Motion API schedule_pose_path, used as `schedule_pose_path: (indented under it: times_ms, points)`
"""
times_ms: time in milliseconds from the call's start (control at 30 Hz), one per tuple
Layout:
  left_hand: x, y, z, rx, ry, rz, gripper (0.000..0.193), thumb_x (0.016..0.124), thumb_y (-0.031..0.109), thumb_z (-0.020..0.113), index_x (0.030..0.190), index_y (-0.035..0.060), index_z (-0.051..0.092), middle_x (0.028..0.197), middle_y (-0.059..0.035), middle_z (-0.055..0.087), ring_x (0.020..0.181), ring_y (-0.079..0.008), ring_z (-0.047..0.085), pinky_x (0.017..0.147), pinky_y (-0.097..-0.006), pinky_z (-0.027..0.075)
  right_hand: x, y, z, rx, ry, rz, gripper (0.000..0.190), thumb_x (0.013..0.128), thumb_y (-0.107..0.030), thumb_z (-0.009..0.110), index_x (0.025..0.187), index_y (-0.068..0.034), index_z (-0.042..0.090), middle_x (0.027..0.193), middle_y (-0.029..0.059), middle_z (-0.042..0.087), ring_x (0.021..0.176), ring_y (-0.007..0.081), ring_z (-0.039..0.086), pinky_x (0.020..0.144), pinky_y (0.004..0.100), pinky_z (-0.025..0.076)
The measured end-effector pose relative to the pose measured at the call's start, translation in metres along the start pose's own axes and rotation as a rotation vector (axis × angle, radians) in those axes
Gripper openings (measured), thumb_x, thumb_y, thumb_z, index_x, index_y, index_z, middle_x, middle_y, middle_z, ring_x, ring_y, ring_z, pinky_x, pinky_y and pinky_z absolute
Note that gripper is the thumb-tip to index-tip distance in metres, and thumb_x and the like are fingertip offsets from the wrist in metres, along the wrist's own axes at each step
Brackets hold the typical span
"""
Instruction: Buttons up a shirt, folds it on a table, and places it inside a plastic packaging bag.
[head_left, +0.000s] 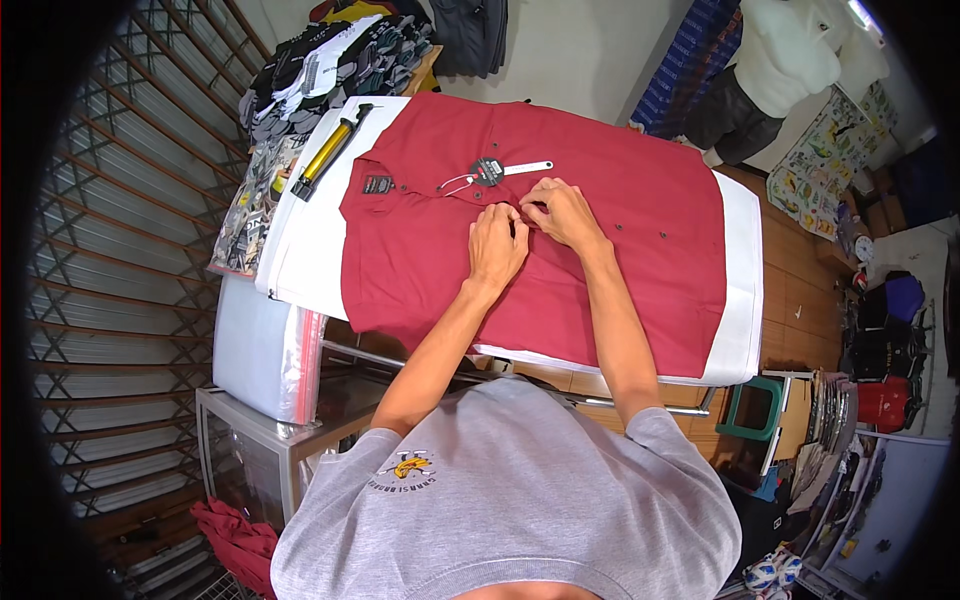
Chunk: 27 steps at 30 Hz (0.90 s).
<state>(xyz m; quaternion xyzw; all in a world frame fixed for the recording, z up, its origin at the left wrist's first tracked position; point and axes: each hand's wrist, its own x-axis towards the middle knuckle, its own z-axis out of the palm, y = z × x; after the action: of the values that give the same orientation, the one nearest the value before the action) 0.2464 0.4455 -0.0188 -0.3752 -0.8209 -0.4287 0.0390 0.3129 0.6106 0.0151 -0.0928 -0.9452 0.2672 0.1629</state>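
Note:
A dark red button-up shirt (630, 300) lies spread on a white-topped table (300, 255), its collar towards the left. Both hands pinch the front placket near its middle. My left hand (500, 240) has its fingertips on the fabric edge; my right hand (559, 210) meets it from the right, thumb and fingers closed on the cloth. The exact button between them is hidden by the fingers. Just above the hands, a round black hang tag (487, 172) on a white string and a white strip (529, 168) rest on the shirt. Lower down the placket, dark buttons (619, 226) show.
A yellow and black hand pump (330, 157) lies at the table's left end. Beyond it are piled socks (352, 60) and plastic-bagged goods (255, 210). A glass cabinet (247, 442) stands lower left, a green stool (752, 409) lower right. A mannequin (787, 60) stands upper right.

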Motion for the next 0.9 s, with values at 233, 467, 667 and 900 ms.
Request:
schedule_pose_path:
  times_ms: [233,467,667,900]
  points:
    - [0.005,0.002,0.000,-0.058,0.010,-0.061,0.012,0.095,0.015,0.068,0.099,0.0043,0.063,0.088,-0.0149,0.070,0.090,-0.0379,0.068,0.083,-0.0519,0.048,0.000,0.004,0.005,0.091,0.035,-0.040,0.016,0.094,-0.020,0.074,0.101,-0.007,0.080,0.103,0.0094,0.074,0.103,0.0329,0.067,0.092,0.0514,0.051]
    - [0.004,0.003,-0.003,-0.062,0.021,-0.031,0.013,0.094,0.013,0.069,0.099,0.0013,0.066,0.086,-0.0170,0.073,0.086,-0.0401,0.070,0.077,-0.0519,0.055,0.001,-0.001,0.003,0.033,0.002,-0.039,0.015,0.093,-0.019,0.074,0.099,-0.006,0.081,0.103,0.0103,0.075,0.106,0.0331,0.069,0.092,0.0514,0.052]
    - [0.007,0.005,-0.002,-0.104,0.069,-0.038,0.014,0.094,0.014,0.070,0.101,0.0010,0.068,0.088,-0.0162,0.076,0.079,-0.0369,0.071,0.074,-0.0496,0.056,0.003,-0.006,0.004,0.043,0.094,0.011,0.015,0.099,-0.009,0.067,0.106,0.002,0.074,0.103,0.0191,0.076,0.099,0.0414,0.070,0.088,0.0508,0.055]
    - [0.017,0.014,0.001,-0.244,0.116,-0.298,0.031,0.093,0.016,0.075,0.108,0.0041,0.051,0.082,-0.0111,0.075,0.060,-0.0255,0.065,0.062,-0.0421,0.052,0.004,-0.003,0.002,0.221,0.131,0.026,0.017,0.106,-0.009,0.059,0.107,0.005,0.069,0.103,0.0242,0.073,0.099,0.0436,0.068,0.089,0.0517,0.053]
